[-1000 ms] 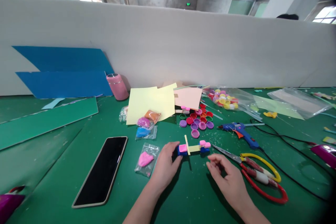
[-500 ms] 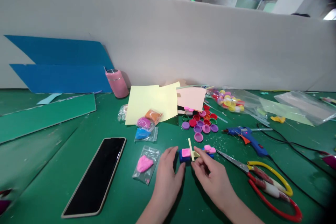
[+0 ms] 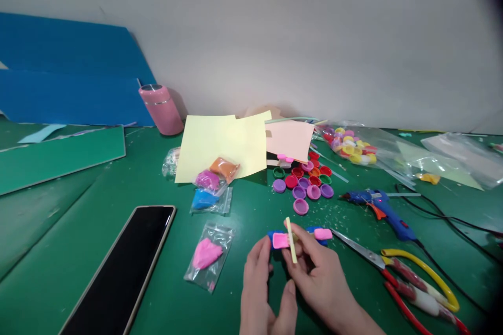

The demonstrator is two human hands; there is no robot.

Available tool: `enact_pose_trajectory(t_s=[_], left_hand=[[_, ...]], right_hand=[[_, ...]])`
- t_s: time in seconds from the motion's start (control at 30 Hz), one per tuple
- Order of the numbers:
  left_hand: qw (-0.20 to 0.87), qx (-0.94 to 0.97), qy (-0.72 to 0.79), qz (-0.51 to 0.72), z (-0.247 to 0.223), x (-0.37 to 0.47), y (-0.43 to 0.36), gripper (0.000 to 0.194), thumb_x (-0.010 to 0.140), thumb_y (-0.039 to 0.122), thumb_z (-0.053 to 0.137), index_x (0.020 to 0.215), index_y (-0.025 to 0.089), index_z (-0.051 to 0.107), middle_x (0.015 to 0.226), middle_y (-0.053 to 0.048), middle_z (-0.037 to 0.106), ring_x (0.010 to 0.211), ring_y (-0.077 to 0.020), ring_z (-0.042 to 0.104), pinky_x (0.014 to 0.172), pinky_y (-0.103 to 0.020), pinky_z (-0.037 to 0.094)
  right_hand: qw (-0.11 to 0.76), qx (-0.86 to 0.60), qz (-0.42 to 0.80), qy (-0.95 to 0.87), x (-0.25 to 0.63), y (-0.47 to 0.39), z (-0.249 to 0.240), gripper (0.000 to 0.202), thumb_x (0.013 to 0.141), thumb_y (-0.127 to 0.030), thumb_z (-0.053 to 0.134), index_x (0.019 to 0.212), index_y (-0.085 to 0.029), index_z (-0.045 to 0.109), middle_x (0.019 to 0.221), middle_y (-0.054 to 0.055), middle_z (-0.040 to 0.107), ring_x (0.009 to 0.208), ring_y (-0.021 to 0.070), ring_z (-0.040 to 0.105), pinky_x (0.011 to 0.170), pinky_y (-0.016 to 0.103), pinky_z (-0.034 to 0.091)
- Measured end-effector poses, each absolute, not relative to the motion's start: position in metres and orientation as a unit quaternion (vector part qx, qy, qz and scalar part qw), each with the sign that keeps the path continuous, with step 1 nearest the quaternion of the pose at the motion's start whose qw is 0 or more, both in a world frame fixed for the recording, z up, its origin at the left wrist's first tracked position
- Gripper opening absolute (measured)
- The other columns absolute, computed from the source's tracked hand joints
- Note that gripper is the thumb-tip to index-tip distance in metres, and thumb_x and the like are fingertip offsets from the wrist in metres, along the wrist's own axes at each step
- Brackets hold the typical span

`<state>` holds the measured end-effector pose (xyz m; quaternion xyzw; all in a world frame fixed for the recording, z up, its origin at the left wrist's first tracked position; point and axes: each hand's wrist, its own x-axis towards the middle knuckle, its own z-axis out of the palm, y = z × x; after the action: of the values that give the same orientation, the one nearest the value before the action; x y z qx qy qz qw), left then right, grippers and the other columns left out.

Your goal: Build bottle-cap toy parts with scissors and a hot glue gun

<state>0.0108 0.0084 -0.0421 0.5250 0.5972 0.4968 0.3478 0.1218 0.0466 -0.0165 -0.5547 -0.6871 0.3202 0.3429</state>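
Already, pink pads [image 3: 280,241] and pale crosspiece [image 3: 292,251] mounted on blue-ended model [image 3: 291,236], set well in from tabletop's [image 3: 220,314] far edge; model's middle pinched by right hand [image 3: 320,268]; left hand [image 3: 260,289] half-open beside; remainder unclear.

Left hand [image 3: 261,293] loosely curved (thumb [image 3: 290,301] spread apart), right hand [image 3: 320,272] pinching just beside it.

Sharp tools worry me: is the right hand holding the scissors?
No, the right hand holds the small craft piece, and the scissors lie on the table.
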Motion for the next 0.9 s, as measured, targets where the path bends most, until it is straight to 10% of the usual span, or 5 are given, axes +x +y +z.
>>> enact_pose_trajectory(t_s=[0.47,0.9], left_hand=[[0.517,0.39,0.664,0.374,-0.08,0.008,0.028,0.038,0.082,0.029,0.038,0.117,0.02,0.051,0.094,-0.011,0.065,0.092,-0.0251,0.06,0.06,-0.033,0.053],[0.407,0.473,0.656,0.425,-0.05,0.014,0.017,0.05,0.07,0.027,0.055,0.119,0.024,0.049,0.102,-0.011,0.062,0.094,-0.0324,0.058,0.064,-0.043,0.051]], right_hand=[[0.34,-0.553,0.339,-0.681,0.123,0.053,-0.017,0.028,0.079,-0.032,0.052,0.105,-0.022,0.058,0.063,-0.003,0.064,0.046,0.0104,0.056,0.042,0.016,0.044],[0.344,-0.552,0.337,-0.68,0.122,0.054,-0.016,0.028,0.081,-0.03,0.052,0.108,-0.022,0.058,0.057,-0.004,0.065,0.057,0.0136,0.064,0.045,0.016,0.047]])
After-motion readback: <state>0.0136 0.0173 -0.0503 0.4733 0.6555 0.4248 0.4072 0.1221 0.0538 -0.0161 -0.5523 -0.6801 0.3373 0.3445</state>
